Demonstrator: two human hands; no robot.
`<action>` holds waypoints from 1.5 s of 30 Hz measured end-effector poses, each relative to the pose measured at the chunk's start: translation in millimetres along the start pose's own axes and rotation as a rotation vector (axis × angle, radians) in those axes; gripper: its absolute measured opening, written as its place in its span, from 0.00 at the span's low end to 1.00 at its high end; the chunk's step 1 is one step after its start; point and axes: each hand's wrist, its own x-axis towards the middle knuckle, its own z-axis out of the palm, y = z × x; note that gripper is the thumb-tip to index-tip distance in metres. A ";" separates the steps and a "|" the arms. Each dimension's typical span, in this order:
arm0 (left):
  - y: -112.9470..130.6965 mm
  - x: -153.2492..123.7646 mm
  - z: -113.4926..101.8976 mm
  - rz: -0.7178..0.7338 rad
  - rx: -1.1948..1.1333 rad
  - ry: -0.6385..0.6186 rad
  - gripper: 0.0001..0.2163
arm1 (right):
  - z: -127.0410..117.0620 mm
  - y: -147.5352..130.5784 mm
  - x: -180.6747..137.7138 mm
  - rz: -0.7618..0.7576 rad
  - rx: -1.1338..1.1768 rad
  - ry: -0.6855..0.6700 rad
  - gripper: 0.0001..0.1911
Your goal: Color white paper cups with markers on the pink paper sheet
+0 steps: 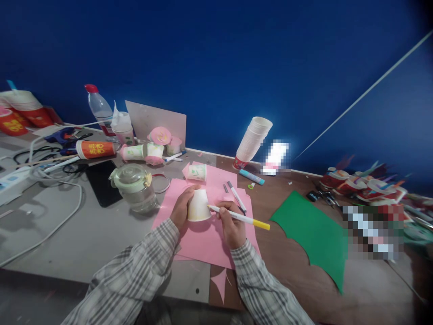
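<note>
My left hand (182, 208) is closed around the left side of a white paper cup (200, 205), which is upside down with its wide rim toward me. Faint yellow marks show on the cup's side. In my right hand (232, 225) is a yellow marker (248, 219), gripped like a pen, its tip at the cup's right side. Whether the tip touches the cup I cannot tell. Both hands are over pink paper sheets (203, 246). Just beyond lies a decorated paper cup (197, 172) on its side, and white markers (237, 197) rest to the right.
A lidded glass jar (135, 189) and a black phone (104, 183) are at left, near cables and a power strip (15, 183). A leaning stack of paper cups (252, 142) stands at the back. Green cut paper (313, 230) lies at right. A bottle (99, 108) stands back left.
</note>
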 end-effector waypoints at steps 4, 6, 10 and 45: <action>0.1 0.2 -0.1 0.004 0.004 0.007 0.16 | 1.1 -1.1 0.7 0.020 -0.010 0.010 0.08; 0.7 0.2 0.3 0.005 0.010 0.012 0.16 | 1.8 -3.1 1.1 0.025 -0.028 0.015 0.08; 0.6 1.1 -0.3 -0.001 0.011 0.028 0.16 | 1.9 -5.6 1.3 0.030 -0.024 0.007 0.07; 1.6 3.0 0.4 0.007 0.023 0.079 0.15 | 0.7 -3.4 -3.2 0.039 0.061 -0.082 0.05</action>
